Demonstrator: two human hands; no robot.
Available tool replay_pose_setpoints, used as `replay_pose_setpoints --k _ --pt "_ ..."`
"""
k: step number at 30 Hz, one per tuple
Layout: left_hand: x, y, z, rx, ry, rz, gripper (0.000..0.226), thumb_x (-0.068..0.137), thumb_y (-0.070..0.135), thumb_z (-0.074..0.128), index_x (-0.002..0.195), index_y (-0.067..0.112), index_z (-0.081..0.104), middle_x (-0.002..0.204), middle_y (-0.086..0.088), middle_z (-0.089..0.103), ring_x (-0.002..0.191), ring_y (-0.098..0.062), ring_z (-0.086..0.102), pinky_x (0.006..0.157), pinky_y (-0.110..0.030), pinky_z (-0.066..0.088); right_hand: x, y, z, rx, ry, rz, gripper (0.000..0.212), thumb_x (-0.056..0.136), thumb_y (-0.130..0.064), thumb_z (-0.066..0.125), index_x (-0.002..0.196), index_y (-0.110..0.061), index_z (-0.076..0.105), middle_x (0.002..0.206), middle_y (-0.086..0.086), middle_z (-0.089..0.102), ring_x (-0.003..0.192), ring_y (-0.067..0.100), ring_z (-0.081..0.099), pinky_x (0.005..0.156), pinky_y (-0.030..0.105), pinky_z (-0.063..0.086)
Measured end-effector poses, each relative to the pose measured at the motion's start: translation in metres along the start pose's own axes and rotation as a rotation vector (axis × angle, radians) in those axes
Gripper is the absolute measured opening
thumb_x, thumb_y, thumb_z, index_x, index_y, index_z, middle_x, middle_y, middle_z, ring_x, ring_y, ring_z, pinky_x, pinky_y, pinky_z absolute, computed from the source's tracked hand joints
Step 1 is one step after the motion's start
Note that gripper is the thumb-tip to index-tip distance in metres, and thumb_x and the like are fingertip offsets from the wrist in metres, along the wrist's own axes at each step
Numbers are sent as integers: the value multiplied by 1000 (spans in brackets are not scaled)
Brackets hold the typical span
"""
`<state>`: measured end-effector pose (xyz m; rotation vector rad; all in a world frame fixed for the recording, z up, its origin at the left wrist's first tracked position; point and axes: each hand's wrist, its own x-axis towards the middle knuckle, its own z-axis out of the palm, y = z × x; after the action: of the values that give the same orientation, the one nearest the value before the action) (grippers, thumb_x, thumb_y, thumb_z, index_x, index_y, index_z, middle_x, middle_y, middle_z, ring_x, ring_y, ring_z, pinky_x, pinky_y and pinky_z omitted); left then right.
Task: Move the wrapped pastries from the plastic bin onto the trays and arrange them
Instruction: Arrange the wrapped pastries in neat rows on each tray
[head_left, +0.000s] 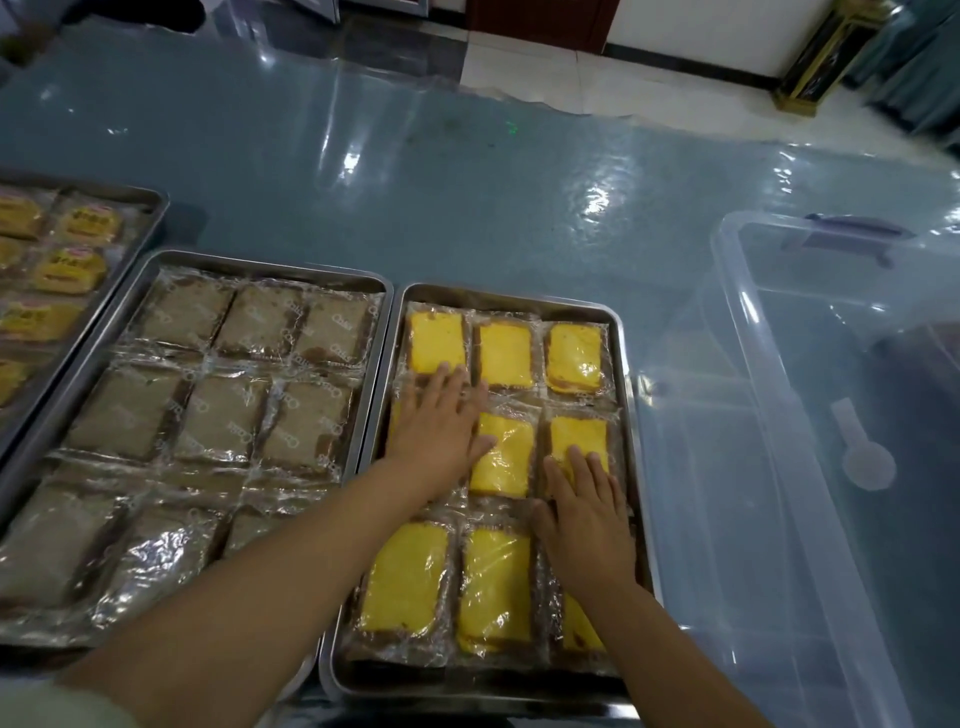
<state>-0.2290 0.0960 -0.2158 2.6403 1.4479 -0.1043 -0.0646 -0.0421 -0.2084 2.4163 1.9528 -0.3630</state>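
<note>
- A table (415, 171) under a shiny clear sheet carries three metal trays side by side. A clear plastic bin (857, 364) stands towards the table's right edge, just beside the right tray.
- The right tray (509, 299) sits at the near edge of the table. It holds nine yellow pastries (501, 457) in clear wrappers, lying flat in three rows of three and filling it from rim to rim.
- The left hand (441, 431) lies flat, palm down, with fingers straight and slightly spread, holding nothing. It covers the pastry at the left rim in the middle row. Its fingertips reach the near end of the pastry in the tray's far left corner.
- The right hand (587, 519) also lies flat, fingers straight and close together, gripping nothing. Its fingers rest on the near end of the pastry at the right rim in the middle row. Its palm lies over the far end of the pastry in the near right corner.
- The middle tray (260, 265) lies right against the right tray's left rim. It holds brown pastries (223, 415) in clear wrappers, three rows of three, with the near right one partly hidden by the left forearm.
- The left tray (78, 181) sits by the table's left edge, cut off by the view. It holds labelled pastries (70, 270), yellow with printed wrappers.
- Beyond the table's far edge are pale floor tiles (571, 67).
</note>
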Motion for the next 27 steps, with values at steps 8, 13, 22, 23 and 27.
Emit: replay_pose_setpoints --k 8,13,22,23,27 --pt "23 -27 -5 21 -84 23 69 93 60 19 149 23 2 158 -7 4 143 -28 -8 111 -51 -8 -1 3 11 33 22 8 59 95 -53 23 149 -32 13 159 -2 0 144 17 -14 117 39 -6" --pt "24 -37 -15 58 -78 77 63 95 56 18 149 24 11 157 -6 11 144 -26 0 114 -49 -2 -2 0 9 54 32 10 58 96 -46 34 149 -30 15 159 -2 1 144 16 -13 117 38 -8" --pt "-62 -131 -29 18 120 17 55 98 38 27 148 17 19 154 -6 22 143 -20 12 113 -35 -3 0 -37 -18 131 -6 134 57 98 -43 33 148 -20 21 158 7 12 145 24 2 118 43 6" --pt "-79 -147 -29 13 114 1 54 98 34 31 147 15 22 153 -7 24 142 -21 15 113 -36 -1 0 -50 -21 141 1 140 58 98 -43 33 149 -19 19 158 7 12 145 24 3 118 43 8" --pt "-152 -197 -35 -52 177 -22 47 79 13 70 124 6 57 123 -15 60 115 -33 53 99 -46 38 -15 -122 -19 126 59 -31 56 95 -32 48 144 -12 30 153 13 26 142 30 19 114 44 24"
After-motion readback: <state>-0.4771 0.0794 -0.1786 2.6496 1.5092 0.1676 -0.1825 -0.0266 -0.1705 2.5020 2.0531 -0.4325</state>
